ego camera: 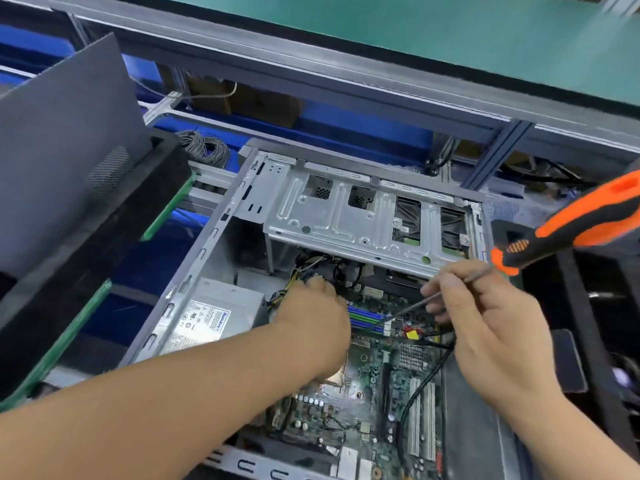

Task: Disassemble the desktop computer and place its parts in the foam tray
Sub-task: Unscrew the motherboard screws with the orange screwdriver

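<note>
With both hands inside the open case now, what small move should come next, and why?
Probably the left hand should pull free the cable bundle it reaches under the drive cage, since the motherboard is still wired. The right hand holds the screwdriver with its tip near the memory slots.

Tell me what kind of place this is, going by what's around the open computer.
Most likely an electronics assembly or teardown line in a workshop or factory. Signs: a green-matted workbench on metal framing, an opened desktop case being worked with an orange-handled screwdriver, and black foam trays alongside.
</note>
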